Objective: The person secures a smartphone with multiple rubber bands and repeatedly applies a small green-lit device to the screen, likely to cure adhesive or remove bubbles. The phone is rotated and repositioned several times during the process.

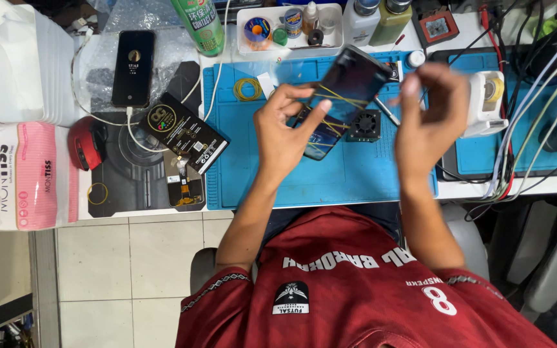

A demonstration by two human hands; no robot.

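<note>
Both hands are up over the blue mat (278, 180). The left hand (285, 132) grips a dark phone (346, 96) from below, with its fingers curled on the lower end and one finger stretched along the glass. Yellow rubber bands (330, 96) go across the phone. The right hand (430, 113) is closed on the top end of the phone, and its fingertips pinch at the bands there. The phone is tilted and is held in the air above the far middle of the mat, not lying on it.

Under the phone sits a small black fan (363, 124). A loose yellow band (247, 89) lies near the far left corner of the mat. Left of the mat, a black flat box (185, 131) leans over a dark pad (136, 187). Another phone (133, 67) lies near the far edge of the desk, with a white cable plugged in. A pink tissue pack (24, 175) lies at the left edge. A white tape holder (487, 103) stands just right of the right hand.
</note>
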